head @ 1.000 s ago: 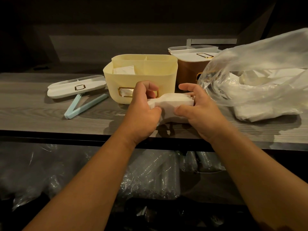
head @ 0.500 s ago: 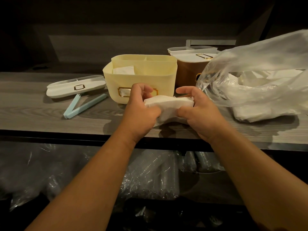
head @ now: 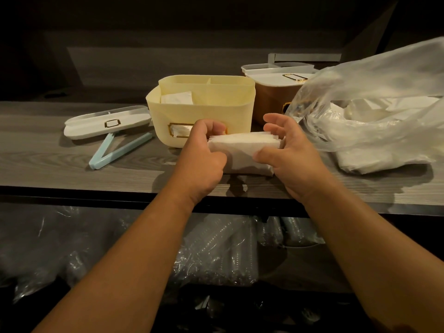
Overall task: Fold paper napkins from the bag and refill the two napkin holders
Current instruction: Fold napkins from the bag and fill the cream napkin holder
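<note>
Now folding a wad of napkins, ready for the holder

Napkin stack (head: 242, 150) sits just above the counter (head: 48, 164), pinched at its ends: left hand (head: 201, 155) curled closed around one end, right hand (head: 288, 152) thumb under, fingers (head: 276, 121) spread loosely above. Next, I judge, press the fold and lift it into the open yellow holder (head: 204, 109) just behind; the brown holder (head: 269, 99) is lidded, beside the bag (head: 374, 104)

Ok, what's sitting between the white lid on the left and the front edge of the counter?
In the head view, only light-blue tongs, lying open on the counter just in front of the white lid.
</note>
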`<state>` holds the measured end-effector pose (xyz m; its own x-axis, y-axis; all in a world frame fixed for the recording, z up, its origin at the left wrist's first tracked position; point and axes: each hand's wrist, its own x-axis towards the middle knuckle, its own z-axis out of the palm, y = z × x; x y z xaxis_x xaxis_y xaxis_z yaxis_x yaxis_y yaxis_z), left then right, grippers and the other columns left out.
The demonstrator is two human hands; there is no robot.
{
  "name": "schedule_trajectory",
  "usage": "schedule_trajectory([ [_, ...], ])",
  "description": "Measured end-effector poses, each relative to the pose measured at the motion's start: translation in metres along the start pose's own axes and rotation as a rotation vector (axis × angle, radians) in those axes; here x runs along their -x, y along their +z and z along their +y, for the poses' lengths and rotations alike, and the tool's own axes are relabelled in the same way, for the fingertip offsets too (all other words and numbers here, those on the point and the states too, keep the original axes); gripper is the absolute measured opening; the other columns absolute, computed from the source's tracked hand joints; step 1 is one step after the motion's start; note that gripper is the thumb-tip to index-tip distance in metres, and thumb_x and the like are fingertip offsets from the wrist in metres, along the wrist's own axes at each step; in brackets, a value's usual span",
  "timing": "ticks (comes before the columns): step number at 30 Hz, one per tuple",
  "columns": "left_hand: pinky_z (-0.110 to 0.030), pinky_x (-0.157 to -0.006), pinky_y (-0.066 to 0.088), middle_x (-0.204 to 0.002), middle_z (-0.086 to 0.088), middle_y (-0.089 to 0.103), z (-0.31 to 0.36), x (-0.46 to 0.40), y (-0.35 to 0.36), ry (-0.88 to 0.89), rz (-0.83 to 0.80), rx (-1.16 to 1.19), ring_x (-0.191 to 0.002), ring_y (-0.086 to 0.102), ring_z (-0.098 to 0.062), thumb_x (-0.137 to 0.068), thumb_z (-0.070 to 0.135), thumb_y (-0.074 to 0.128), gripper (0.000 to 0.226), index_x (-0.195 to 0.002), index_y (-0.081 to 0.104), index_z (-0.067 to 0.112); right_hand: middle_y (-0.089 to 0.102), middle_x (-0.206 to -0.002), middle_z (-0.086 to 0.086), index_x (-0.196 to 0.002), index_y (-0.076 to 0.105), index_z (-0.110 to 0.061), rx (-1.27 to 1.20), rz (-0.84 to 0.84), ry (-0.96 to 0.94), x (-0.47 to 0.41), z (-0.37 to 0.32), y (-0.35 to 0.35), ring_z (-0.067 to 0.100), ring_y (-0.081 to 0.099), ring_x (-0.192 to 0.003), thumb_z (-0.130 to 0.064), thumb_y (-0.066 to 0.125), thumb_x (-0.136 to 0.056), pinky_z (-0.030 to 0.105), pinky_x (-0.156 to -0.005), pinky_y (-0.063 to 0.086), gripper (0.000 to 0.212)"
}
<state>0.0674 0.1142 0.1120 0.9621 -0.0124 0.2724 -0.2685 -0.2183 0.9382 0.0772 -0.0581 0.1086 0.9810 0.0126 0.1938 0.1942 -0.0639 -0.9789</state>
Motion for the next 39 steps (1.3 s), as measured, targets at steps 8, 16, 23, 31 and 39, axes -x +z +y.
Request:
schedule_trajectory([
  [8, -0.017, -0.07, 0.057, -0.117, 0.012, 0.049, -0.0017, -0.0002, 0.0014, 0.01, -0.027, -0.019, -0.102, 0.053, -0.01, -0.086, -0.003, 0.065, 0.051, -0.117, 0.048, 0.033, 0.048, -0.126, -0.008, -0.137, 0.045, -0.034, 0.067, 0.003, 0.012, 0.0019, -0.0005, 0.0012, 0.017, 0.056, -0.108, 0.008, 0.074, -0.076, 0.033, -0.078, 0.062, 0.08],
  [16, -0.022, -0.075, 0.057, -0.115, 0.013, 0.048, -0.0008, 0.0001, 0.0008, 0.018, -0.047, -0.043, -0.105, 0.051, -0.011, -0.087, -0.009, 0.056, 0.054, -0.12, 0.047, 0.032, 0.049, -0.115, -0.013, -0.137, 0.046, -0.034, 0.078, 0.011, 0.01, 0.0051, -0.0026, 0.0035, 0.016, 0.059, -0.102, 0.006, 0.077, -0.075, 0.031, -0.076, 0.062, 0.08],
  [23, -0.017, -0.071, 0.057, -0.117, 0.011, 0.049, -0.0034, -0.0015, 0.002, 0.021, -0.036, 0.002, -0.103, 0.054, -0.011, -0.087, 0.0, 0.066, 0.051, -0.12, 0.046, 0.033, 0.053, -0.115, -0.008, -0.129, 0.049, -0.033, 0.115, 0.013, 0.014, 0.0059, -0.0037, 0.0034, 0.016, 0.062, -0.096, 0.001, 0.077, -0.078, 0.034, -0.073, 0.063, 0.068],
  [31, -0.017, -0.077, 0.059, -0.116, 0.011, 0.051, -0.0027, -0.0012, 0.0003, 0.046, -0.038, 0.025, -0.107, 0.055, -0.013, -0.088, 0.002, 0.069, 0.052, -0.12, 0.045, 0.036, 0.052, -0.116, -0.008, -0.133, 0.046, -0.034, 0.106, -0.022, -0.012, 0.0081, -0.0062, 0.0021, 0.017, 0.06, -0.104, -0.002, 0.08, -0.076, 0.03, -0.073, 0.062, 0.073],
  [39, -0.013, -0.065, 0.055, -0.118, 0.013, 0.051, -0.0028, -0.0007, 0.001, 0.042, -0.019, 0.004, -0.104, 0.055, -0.011, -0.088, 0.001, 0.067, 0.048, -0.119, 0.049, 0.033, 0.052, -0.112, -0.011, -0.129, 0.049, -0.035, 0.094, 0.028, 0.004, 0.0084, -0.0075, 0.0033, 0.015, 0.062, -0.097, 0.0, 0.077, -0.08, 0.031, -0.074, 0.063, 0.066],
])
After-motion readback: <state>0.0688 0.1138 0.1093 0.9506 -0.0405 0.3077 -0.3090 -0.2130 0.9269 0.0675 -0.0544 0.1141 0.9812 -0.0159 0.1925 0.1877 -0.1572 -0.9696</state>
